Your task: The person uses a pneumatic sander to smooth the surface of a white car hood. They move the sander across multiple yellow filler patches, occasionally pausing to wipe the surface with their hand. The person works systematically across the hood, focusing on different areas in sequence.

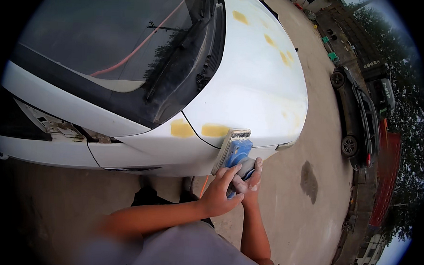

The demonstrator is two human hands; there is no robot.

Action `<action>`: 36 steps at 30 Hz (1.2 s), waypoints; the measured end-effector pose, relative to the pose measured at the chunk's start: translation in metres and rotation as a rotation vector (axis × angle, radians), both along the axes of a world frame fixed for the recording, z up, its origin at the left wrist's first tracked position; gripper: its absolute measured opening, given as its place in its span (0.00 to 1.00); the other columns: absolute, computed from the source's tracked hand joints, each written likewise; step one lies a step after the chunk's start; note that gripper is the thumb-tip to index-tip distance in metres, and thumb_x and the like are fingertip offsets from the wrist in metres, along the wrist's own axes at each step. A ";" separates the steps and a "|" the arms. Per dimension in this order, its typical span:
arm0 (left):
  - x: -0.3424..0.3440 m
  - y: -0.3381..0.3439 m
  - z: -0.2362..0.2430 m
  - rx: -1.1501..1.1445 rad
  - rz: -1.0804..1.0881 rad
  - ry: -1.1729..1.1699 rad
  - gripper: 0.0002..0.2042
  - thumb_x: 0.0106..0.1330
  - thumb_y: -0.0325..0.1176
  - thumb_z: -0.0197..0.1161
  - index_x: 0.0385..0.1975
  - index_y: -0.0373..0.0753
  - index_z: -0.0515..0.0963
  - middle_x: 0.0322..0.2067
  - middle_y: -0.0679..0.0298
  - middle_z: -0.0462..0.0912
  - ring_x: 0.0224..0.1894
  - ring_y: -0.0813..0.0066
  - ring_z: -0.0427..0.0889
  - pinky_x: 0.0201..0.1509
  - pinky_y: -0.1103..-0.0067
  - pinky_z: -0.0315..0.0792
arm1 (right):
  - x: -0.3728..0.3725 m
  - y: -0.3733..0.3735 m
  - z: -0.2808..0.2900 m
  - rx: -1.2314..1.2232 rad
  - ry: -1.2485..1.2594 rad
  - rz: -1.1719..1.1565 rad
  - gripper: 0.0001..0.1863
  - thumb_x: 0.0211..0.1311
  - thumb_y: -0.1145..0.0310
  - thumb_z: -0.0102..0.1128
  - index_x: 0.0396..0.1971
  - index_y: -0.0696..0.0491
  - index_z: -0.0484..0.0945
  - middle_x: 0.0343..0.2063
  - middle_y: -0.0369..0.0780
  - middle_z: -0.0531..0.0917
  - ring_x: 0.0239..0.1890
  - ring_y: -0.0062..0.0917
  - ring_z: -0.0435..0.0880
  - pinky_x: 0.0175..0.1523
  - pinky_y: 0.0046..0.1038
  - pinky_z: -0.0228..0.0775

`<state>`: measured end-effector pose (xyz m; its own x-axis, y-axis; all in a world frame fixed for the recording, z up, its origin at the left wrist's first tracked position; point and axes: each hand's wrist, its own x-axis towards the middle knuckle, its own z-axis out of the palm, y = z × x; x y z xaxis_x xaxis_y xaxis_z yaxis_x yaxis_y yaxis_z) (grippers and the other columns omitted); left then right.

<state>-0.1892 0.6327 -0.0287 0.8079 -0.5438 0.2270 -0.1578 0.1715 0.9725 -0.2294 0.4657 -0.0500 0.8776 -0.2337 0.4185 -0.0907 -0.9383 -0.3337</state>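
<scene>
A blue sander (239, 151) with a long rectangular pad is in both of my hands. It stands tilted at the side edge of a white car's hood (256, 96), and whether the pad touches the panel I cannot tell. My right hand (252, 187), pale with dust, wraps the sander's rounded grey-and-blue body. My left hand (220, 194) closes on the same body from the left, its fingers partly over the right hand. Yellow filler patches lie beside the sander on the hood edge (215, 130) and the fender (181, 128).
The car's windshield (107, 28) takes up the upper left. An orange hose (204, 186) hangs below the sander. More yellow patches (285, 59) mark the hood's far side. Beyond the concrete ground (307, 222) a dark car (357, 115) is parked at the right.
</scene>
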 end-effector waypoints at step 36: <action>0.384 0.129 0.141 1.195 0.167 -1.205 0.08 0.65 0.31 0.70 0.38 0.34 0.85 0.45 0.55 0.84 0.55 0.57 0.83 0.55 0.64 0.83 | 0.129 0.004 0.121 0.294 0.400 -0.310 0.48 0.57 0.52 0.78 0.65 0.75 0.69 0.49 0.66 0.85 0.53 0.50 0.89 0.60 0.39 0.80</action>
